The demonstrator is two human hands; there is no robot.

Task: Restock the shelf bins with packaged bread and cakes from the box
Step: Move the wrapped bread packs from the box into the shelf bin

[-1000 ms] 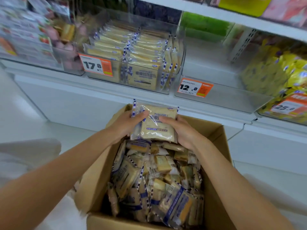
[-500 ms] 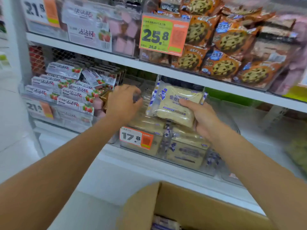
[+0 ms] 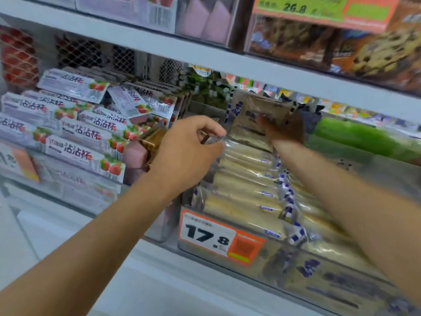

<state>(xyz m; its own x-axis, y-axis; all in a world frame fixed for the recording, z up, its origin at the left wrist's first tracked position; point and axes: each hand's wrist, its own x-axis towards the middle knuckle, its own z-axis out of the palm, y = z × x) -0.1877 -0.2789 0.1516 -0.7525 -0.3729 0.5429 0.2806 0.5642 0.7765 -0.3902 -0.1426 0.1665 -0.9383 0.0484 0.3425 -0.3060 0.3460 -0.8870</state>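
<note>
A clear shelf bin (image 3: 330,290) with a 17.8 price tag (image 3: 218,238) holds rows of pale bread packs (image 3: 246,185) with blue-checked edges. My right hand (image 3: 284,131) grips one such bread pack (image 3: 259,110) upright in the shadow at the back of this bin. My left hand (image 3: 186,151) hovers over the bin's back left part, fingers curled, its fingertips at the wrapper of a stocked pack. The box is out of view.
Left of the bin lie strawberry-printed white packs (image 3: 75,133) and pink cakes (image 3: 134,156). The shelf board (image 3: 227,62) above carries cookie bags (image 3: 373,53) and a green-orange price tag (image 3: 319,10). A green-floored bin (image 3: 364,140) sits to the right.
Both hands rose from the box to the shelf. My right hand has pushed the bread pack deeper into the bin's back. My left hand moved right, over the stocked packs.
</note>
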